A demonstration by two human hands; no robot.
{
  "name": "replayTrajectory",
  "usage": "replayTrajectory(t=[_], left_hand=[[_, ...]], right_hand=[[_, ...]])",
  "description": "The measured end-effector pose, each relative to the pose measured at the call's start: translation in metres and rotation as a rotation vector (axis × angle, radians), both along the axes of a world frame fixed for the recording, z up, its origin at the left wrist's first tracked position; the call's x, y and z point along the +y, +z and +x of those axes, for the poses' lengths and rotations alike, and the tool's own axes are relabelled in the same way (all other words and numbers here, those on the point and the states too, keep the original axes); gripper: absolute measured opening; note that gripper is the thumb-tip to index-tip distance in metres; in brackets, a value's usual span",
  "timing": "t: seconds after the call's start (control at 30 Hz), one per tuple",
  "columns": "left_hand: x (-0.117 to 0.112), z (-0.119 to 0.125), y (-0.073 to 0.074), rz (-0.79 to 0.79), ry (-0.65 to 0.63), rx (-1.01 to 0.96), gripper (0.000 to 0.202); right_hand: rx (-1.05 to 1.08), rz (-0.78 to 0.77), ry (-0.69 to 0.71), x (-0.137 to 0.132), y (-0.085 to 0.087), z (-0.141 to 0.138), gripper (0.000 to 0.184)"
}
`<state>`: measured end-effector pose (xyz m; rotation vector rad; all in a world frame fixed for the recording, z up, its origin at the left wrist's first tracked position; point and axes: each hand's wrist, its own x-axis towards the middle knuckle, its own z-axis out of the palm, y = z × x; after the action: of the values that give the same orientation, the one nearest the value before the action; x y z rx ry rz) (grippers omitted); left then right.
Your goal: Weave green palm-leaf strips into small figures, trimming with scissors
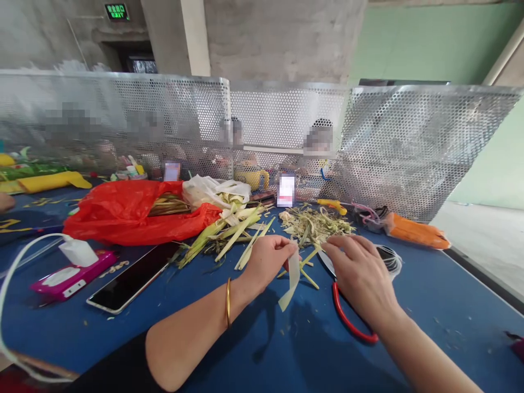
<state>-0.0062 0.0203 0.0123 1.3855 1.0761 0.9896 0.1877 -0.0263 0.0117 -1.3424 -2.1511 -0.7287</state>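
Observation:
Between thumb and forefinger, my left hand (268, 261) pinches a pale, flat strip of husk (291, 284) that hangs down over the table. My right hand (362, 270) is just to its right, fingers bent and tips drawn together; what they hold, if anything, is hidden. Thin green-yellow husk pieces (309, 277) lie beneath and between the hands. Under my right hand rests a pair of scissors with red handles (347, 322), partly covered. Beyond the hands is a heap of dry shredded husk (315, 225), with longer green husk leaves (237, 232) to the left.
A red plastic bag (123, 213) holds more husk. A phone (133, 278), a magenta power strip (73, 275) and a white cable stand left. An upright lit phone (285, 190), an orange packet (417, 231) and a perforated metal screen (286, 117) are behind; people sit beyond it.

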Motion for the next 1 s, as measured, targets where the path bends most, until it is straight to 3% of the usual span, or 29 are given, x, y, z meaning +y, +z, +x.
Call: replayTrajectory(t=[0.23,0.3,0.5,0.7,0.8,0.9,0.97,1.0], left_hand=[[0.001,-0.001,-0.001,-0.014,-0.001,-0.008,0.016],[0.002,-0.002,-0.002,-0.022,-0.007,-0.013,0.016],[0.004,-0.002,-0.01,-0.038,-0.021,-0.048,0.017],[0.005,-0.001,-0.013,-0.038,-0.038,-0.047,0.018],[0.004,0.0,-0.011,-0.048,-0.033,-0.036,0.017],[0.002,0.0,-0.01,-0.068,-0.028,-0.034,0.015],[0.002,0.0,-0.011,-0.084,-0.03,-0.039,0.014],[0.001,0.001,-0.011,-0.087,-0.033,-0.044,0.014]], right_hand=[[0.058,0.064,-0.272,0.02,-0.008,0.021,0.028],[0.05,-0.047,-0.243,0.017,-0.004,0.017,0.021],[-0.039,-0.704,-0.122,0.011,-0.007,0.002,0.009],[-0.025,-0.769,-0.169,0.015,-0.019,0.0,0.017],[0.11,-0.64,-0.301,0.016,-0.014,0.006,0.02],[0.264,-0.172,-0.434,0.017,-0.006,0.014,0.024],[0.259,0.122,-0.375,0.016,-0.001,0.014,0.034],[0.236,0.187,-0.291,0.014,0.001,0.013,0.039]])
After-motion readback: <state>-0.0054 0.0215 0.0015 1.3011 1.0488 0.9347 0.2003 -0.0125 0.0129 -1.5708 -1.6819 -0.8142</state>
